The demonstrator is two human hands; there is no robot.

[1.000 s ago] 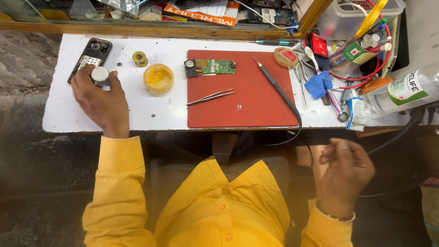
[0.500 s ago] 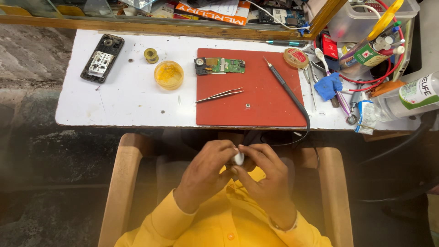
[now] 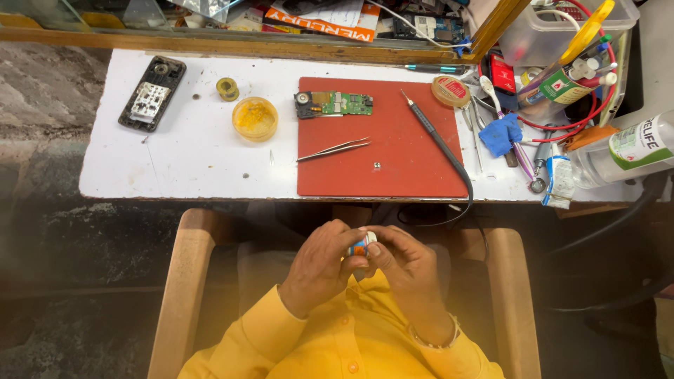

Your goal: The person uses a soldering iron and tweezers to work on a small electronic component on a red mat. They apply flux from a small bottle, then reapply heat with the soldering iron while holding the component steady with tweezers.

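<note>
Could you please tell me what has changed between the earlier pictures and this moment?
The left hand left the opened black phone, bringing a small white round container down to the lap, where the right hand joined its grip. The phone, red mat, green circuit board and metal tweezers stayed put.

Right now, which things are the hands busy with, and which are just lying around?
In the hands:
- left hand and right hand, both on a small round container

Lying on the table, untouched:
- circuit board
- tweezers
- soldering iron
- opened phone
- yellow paste tub
</note>
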